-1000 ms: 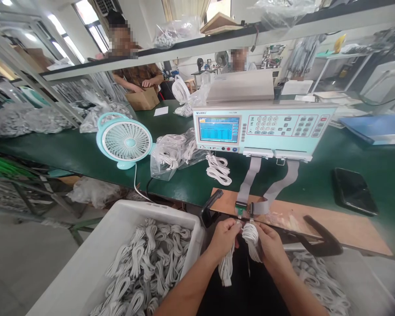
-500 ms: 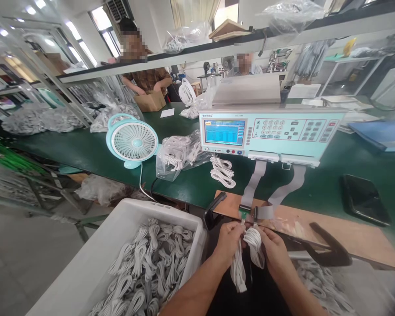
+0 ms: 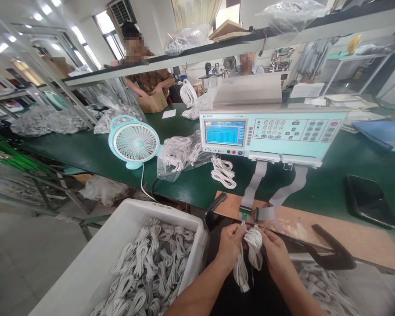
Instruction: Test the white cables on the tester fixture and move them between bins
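Note:
A coiled white cable hangs between my hands at the bench edge. My left hand is closed in a pinch on a cable plug, held up at a small green circuit board. Beside it, my right hand pinches the other side of the bundle just below a black connector. Fingers hide how far the plugs sit in the sockets. Grey ribbon cables run from these fixtures up to a benchtop tester with a lit blue screen.
To the left stands a white bin full of coiled cables. A black clamp grips the wooden board. On the green bench are a fan, bagged cables, a loose coil and a phone. Two people sit beyond.
The view has shifted slightly. Both hands keep the same hold on the cable at the fixtures, and its hanging end has swung a little to the right.

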Available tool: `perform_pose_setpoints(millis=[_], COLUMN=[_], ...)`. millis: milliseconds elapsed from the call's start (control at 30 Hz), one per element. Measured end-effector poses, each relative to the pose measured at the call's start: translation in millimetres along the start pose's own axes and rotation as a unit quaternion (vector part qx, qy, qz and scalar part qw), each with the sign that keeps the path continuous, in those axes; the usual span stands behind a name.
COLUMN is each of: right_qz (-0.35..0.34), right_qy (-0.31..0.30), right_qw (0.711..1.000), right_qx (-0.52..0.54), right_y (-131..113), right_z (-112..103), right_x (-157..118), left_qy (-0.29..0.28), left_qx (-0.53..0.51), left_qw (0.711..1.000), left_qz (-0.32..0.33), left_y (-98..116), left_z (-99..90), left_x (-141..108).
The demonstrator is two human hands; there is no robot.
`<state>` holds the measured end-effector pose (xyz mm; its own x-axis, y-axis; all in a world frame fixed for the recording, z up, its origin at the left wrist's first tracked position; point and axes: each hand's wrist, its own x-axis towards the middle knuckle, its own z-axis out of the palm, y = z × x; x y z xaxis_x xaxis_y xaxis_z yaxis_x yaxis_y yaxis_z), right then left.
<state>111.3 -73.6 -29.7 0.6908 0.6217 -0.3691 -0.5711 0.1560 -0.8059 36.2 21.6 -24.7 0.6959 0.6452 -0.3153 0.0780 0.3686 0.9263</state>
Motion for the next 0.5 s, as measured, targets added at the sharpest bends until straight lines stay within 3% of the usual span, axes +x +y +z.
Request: perform_pose_setpoints(millis=[267, 433, 500], right_qz=[-0.005, 0.003, 0.002], right_qy=[0.013, 0.04, 0.041], right_qw=[0.999, 0.996, 0.996], right_qx=[-0.036, -0.075, -0.08], right_y=[0.8, -8.6, -12.0], right_z=[-0.1, 1.9, 2.9], right_x=[-0.3, -1.9, -3.4], left_qy=[-0.008, -0.007, -0.007], left_qx=[0.028, 0.013, -0.017], left_qw=[1.0, 0.998, 0.999], left_qz=[-0.001, 0.056, 0.031], left_y=[-1.2, 2.4, -0.3], left_z=[-0.2, 7.0, 7.4], left_x=[5.8, 11.6, 14.2])
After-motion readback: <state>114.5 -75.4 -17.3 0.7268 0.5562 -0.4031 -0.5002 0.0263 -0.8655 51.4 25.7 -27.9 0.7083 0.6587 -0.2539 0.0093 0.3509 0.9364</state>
